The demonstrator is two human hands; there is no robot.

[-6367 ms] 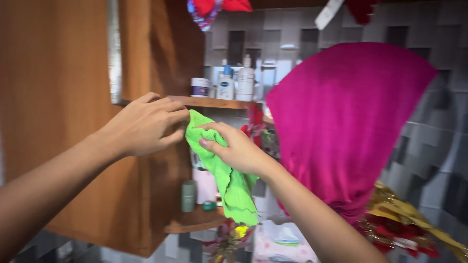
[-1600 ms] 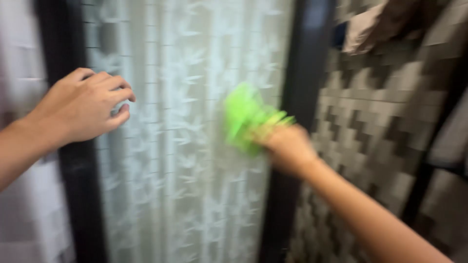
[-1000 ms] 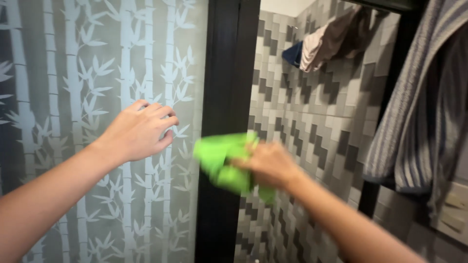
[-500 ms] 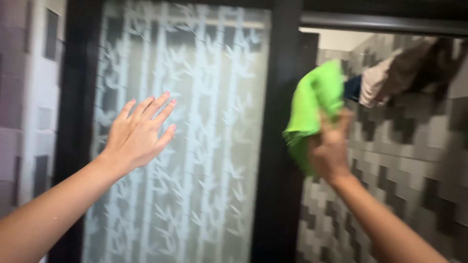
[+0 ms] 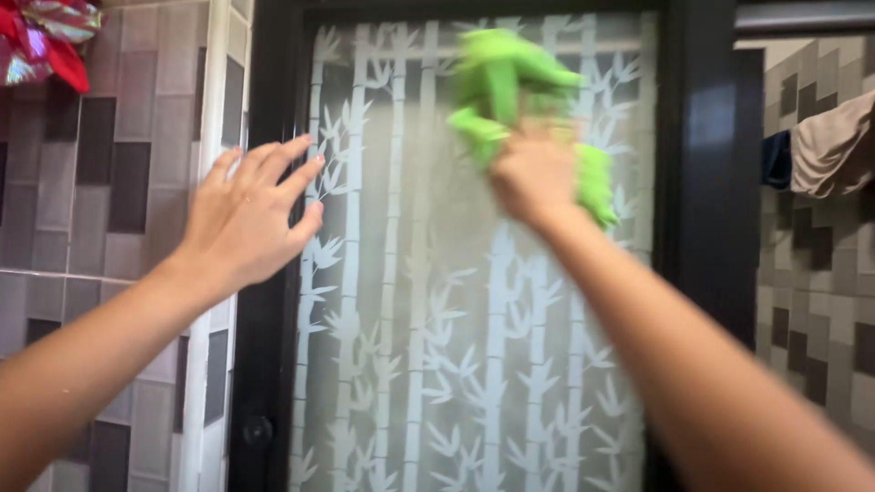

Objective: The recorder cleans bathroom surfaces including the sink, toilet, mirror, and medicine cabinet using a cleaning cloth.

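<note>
Clutching green cloth (image 5: 510, 82) against frosted door (image 5: 437, 319) – right hand (image 5: 533, 173); left hand (image 5: 246, 214) spread.

Frosted glass door panel (image 5: 437, 346) with bamboo pattern in black frame (image 5: 697, 182), green cloth (image 5: 510, 82) against it.

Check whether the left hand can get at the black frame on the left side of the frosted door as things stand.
Probably yes. The left hand is open and holds nothing, spread right in front of the black frame, with nothing between them. The right hand grips the green cloth further right, against the frosted panel.
</note>
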